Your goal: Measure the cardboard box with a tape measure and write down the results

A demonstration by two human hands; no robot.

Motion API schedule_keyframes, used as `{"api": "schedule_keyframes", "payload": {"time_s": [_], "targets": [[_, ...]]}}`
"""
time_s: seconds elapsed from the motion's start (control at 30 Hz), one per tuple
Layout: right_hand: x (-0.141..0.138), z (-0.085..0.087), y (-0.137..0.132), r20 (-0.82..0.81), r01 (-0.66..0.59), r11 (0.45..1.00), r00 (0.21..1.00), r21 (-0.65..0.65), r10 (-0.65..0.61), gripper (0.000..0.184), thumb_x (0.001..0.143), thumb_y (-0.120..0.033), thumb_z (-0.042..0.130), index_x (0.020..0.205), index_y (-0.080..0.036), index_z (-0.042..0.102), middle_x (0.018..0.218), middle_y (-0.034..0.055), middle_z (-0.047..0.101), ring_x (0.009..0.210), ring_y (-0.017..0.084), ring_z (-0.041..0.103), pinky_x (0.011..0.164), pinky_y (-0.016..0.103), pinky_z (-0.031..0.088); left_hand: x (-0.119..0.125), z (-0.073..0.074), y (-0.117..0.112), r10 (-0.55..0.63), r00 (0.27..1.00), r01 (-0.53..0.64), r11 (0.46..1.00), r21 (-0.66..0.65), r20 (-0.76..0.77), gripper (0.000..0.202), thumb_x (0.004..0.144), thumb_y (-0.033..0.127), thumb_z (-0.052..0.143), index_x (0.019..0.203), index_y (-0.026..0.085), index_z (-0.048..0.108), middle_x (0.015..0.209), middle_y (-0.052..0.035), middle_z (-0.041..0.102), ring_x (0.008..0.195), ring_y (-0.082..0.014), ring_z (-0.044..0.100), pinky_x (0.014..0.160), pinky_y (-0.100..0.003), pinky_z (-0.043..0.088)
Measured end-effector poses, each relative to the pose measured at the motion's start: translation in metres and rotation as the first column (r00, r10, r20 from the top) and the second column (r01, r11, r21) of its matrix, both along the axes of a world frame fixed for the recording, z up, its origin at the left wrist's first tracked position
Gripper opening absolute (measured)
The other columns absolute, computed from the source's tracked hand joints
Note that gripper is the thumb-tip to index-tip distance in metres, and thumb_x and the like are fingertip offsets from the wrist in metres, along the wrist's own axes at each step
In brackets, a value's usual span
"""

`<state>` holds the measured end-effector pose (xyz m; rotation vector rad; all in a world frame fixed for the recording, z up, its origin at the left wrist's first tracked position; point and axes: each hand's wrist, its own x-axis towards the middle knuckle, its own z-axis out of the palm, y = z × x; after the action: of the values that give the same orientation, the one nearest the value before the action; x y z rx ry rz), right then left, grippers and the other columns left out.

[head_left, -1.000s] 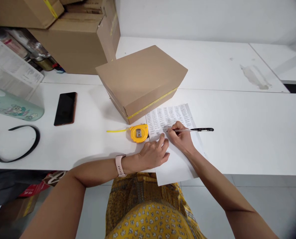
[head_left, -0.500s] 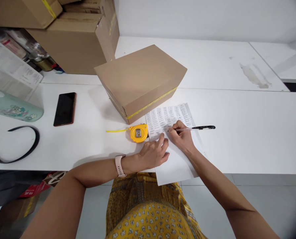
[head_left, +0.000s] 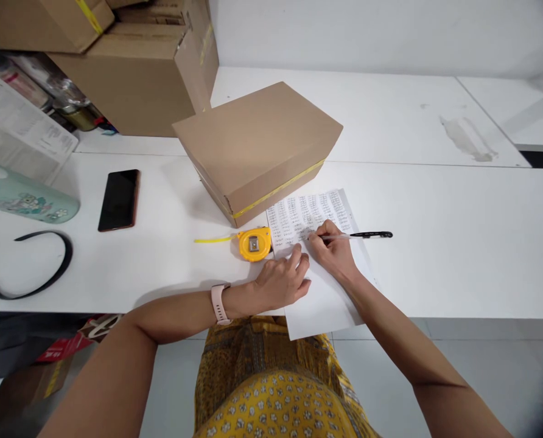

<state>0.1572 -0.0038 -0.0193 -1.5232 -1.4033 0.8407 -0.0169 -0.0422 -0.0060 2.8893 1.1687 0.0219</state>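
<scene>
A pen (head_left: 371,235) with a black cap end is pinched in my right hand (head_left: 334,250), its tip on a sheet of paper (head_left: 329,307). Rows of small handwriting fill the upper part of the sheet; its lower corner hangs past the table edge. My left hand (head_left: 284,281) rests on the sheet's left side, fingers loosely bent and apart, holding nothing. Just beyond it lies a yellow tape measure (head_left: 254,244) with a short length of blade out to the left. Behind the paper stands a closed cardboard box (head_left: 262,146) with yellow tape round its side.
To the left on the white table (head_left: 445,243) lie a phone (head_left: 119,199), a black curved band (head_left: 61,267) and a mint green bottle (head_left: 29,191). Larger cardboard boxes (head_left: 129,85) are stacked at the back left, beside printed paper (head_left: 22,121).
The pen has tilted and shifted very slightly to the left in my right hand. My left hand and the other things have stayed where they were.
</scene>
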Motion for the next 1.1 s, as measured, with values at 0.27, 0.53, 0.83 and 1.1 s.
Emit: {"api": "schedule_keyframes", "payload": {"time_s": [0.27,0.53,0.83,1.1], "targets": [[0.0006,-0.001,0.0004,-0.019,-0.012,1.0,1.0,0.01,0.012,0.022,0.079,-0.025,0.064,0.066,-0.024,0.046,0.061,-0.0044,0.045,0.057,0.012,0.041,0.053,0.027,0.034,-0.0005,0.0012,-0.0005,0.004,1.0,-0.004,1.0,-0.008,0.026,0.052,0.1,0.043,0.053,0.139,0.008,0.058,0.148,-0.0277,0.055,0.077,-0.0233,0.073,0.058,-0.034,0.056],[0.0013,-0.0023,0.0004,-0.031,-0.025,1.0,0.999,0.011,0.025,0.022,0.078,-0.022,0.063,0.066,-0.024,0.045,0.061,-0.0045,0.045,0.058,0.012,0.041,0.053,0.027,0.034,-0.0005,0.0032,-0.0008,0.02,1.0,-0.019,0.999,-0.033,0.021,0.052,0.1,0.043,0.052,0.139,0.01,0.058,0.149,-0.0273,0.054,0.079,-0.0236,0.073,0.061,-0.034,0.056],[0.0009,0.0004,0.0012,-0.023,-0.009,1.0,1.0,0.018,0.009,0.022,0.078,-0.023,0.063,0.066,-0.024,0.045,0.061,-0.005,0.044,0.058,0.013,0.041,0.054,0.028,0.034,-0.0009,0.0043,-0.0003,0.0,1.0,0.0,1.0,-0.011,-0.006,0.053,0.101,0.042,0.05,0.141,0.008,0.056,0.149,-0.0275,0.054,0.081,-0.0242,0.074,0.061,-0.034,0.056],[0.0011,-0.0004,0.0015,-0.032,-0.02,1.0,0.999,0.022,0.021,0.021,0.077,-0.023,0.063,0.065,-0.024,0.045,0.06,-0.0046,0.045,0.058,0.013,0.04,0.053,0.028,0.034,-0.0007,0.0045,-0.0007,0.011,1.0,-0.011,1.0,-0.016,0.011,0.053,0.101,0.043,0.052,0.14,0.008,0.057,0.149,-0.0279,0.054,0.079,-0.0238,0.074,0.061,-0.034,0.057]]}}
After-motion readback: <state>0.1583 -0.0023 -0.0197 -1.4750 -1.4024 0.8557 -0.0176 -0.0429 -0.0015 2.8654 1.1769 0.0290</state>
